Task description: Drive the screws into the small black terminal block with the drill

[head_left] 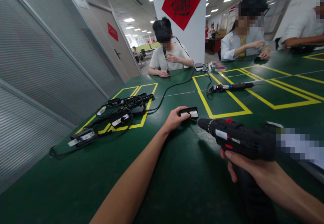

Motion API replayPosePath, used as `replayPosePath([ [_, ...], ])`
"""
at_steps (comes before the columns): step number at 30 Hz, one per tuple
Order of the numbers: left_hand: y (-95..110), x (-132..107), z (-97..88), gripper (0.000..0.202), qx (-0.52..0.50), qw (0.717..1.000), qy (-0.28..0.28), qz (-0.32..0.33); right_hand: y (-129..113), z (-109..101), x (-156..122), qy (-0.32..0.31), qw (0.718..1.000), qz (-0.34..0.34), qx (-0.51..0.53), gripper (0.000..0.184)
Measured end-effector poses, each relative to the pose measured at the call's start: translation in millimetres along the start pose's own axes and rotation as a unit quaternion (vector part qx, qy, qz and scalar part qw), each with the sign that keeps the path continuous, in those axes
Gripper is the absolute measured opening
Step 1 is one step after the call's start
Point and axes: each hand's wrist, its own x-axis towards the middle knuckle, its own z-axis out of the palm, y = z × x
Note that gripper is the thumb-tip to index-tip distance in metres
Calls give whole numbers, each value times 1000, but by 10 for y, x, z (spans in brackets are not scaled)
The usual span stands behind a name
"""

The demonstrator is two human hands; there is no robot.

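Observation:
My right hand [248, 166] is wrapped round the grip of a black cordless drill [240, 138] with red buttons. The drill lies level in the air and its chuck points left. A thin bit reaches from the chuck to the lower edge of a small black rectangular part [188, 112] with white labels; whether its tip touches the part I cannot tell. My left hand [175, 120] is closed on the left end of this part, with the thumb in front and the fingers behind, just above the green table [162, 197].
Black devices with labels [121, 120] and tangled cables lie at the left on yellow tape outlines. A pen-like black tool [233, 87] rests beyond the drill. A small white box [198, 66] stands farther back. Other people [170, 53] sit across the table.

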Motion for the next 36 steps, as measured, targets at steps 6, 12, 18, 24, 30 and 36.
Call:
replayPosePath([
  [6, -9, 0, -6, 52, 18, 1000, 3, 3, 44, 14, 25, -1, 998, -42, 39, 41],
  [12, 6, -10, -10, 53, 10, 1000, -2, 5, 19, 19, -7, 11, 999, -33, 34, 39],
  [18, 4, -8, -11, 53, 0, 1000, -3, 4, -15, 22, -4, 12, 999, -18, 33, 41],
  [24, 3, -9, -16, 52, 9, 1000, 4, 5, 28, 16, -11, 3, 999, -3, 33, 41],
  [30, -2, -8, -13, 53, 4, 1000, 0, 3, 26, 14, -14, 12, 1000, 6, 19, 45],
  [36, -21, -3, -10, 52, 11, 1000, 6, 7, 36, 21, -7, 10, 999, -10, 31, 43],
])
